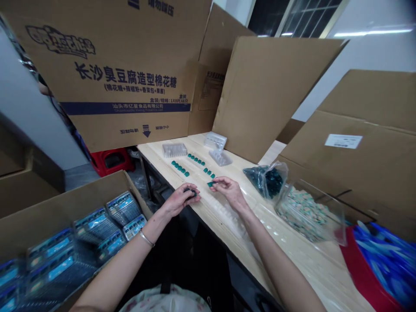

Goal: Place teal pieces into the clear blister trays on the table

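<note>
Clothing: nearest the camera, pale floral fabric [165, 301].
Printed carton: tall brown cardboard [130, 56] with dark lettering, standing beyond the table's left end.
Table: pale wood top [208, 207], its long near edge facing the person.
Open box: cardboard [81, 190] left of the table, holding stacked blue packs [94, 221].
Red tub: at the table's right end [359, 273], full of blue plastic items [383, 251].
Clear bin: near the back edge [339, 229], holding flat green-and-pale pieces [308, 210].
Clear bag: touching the bin's left side [268, 178], dark teal contents.
Clear trays: one near the left end [174, 150], others by the back edge [216, 141].
Left hand: fingers curled round a dark item [190, 193], over the near edge [180, 199].
Right hand: pinches a green piece [210, 184] between fingertips, above the tabletop [230, 190].
Green rows: small pieces lined up beyond both hands [180, 169].
</note>
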The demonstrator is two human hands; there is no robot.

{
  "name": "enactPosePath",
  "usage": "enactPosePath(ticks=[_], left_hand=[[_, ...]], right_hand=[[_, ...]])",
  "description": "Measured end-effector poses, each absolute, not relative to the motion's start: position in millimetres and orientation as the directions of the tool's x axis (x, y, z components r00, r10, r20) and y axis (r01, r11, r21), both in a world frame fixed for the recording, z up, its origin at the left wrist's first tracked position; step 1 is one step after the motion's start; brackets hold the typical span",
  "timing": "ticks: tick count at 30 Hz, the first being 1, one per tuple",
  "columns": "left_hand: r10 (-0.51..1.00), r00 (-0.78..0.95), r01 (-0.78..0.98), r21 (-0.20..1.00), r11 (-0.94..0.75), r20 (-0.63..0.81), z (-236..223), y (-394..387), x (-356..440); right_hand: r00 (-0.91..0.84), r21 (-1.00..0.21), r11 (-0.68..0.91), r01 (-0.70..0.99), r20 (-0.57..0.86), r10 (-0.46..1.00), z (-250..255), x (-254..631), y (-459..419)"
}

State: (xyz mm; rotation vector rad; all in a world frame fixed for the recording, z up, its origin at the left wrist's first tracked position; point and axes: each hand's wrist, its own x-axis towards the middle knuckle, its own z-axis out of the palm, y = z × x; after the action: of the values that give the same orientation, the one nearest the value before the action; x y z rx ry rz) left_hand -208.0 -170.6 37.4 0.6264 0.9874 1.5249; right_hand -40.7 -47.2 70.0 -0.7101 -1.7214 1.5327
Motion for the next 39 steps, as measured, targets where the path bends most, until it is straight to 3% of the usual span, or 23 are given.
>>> enactPosePath(ticks=[5,9,13,19,22,32,36,39], left_hand=[[0.978,-0.172,-0.479,0.878,0.024,-0.121,44,-165,-205],[0.964,-0.256,-0.24,0.971,0.004,-0.067,44,-164,-199],[0.942,-0.334,0.014,1.0,-0.021,0.024,44,-167,-196],[0.851,-0.375,0.418,0.886,-0.2,0.369,41,-167,-195],[0.811,-0.383,0.518,0.829,-0.208,0.443,37,-166,-197],[0.814,-0.41,0.455,0.866,-0.208,0.411,30,-169,-202],[0.863,-0.419,0.323,0.935,-0.148,0.282,22,-171,-206],[0.915,-0.373,0.147,0.984,-0.104,0.152,18,-173,-209]], right_hand=[[-0.686,-0.972,0.234,-0.01,0.177,0.706,65,-53,-73],[-0.667,-0.961,0.273,0.039,0.178,0.724,65,-55,-77],[-0.608,-0.932,0.361,0.036,0.266,0.748,63,-58,-82],[-0.567,-0.935,0.354,0.013,0.285,0.773,63,-63,-90],[-0.58,-0.94,0.339,0.021,0.265,0.771,63,-66,-90],[-0.6,-0.742,0.669,0.039,0.519,0.61,51,-76,-95],[-0.624,-0.782,0.623,0.024,0.475,0.621,45,-76,-98],[-0.623,-0.881,0.473,0.014,0.362,0.693,41,-76,-96]])
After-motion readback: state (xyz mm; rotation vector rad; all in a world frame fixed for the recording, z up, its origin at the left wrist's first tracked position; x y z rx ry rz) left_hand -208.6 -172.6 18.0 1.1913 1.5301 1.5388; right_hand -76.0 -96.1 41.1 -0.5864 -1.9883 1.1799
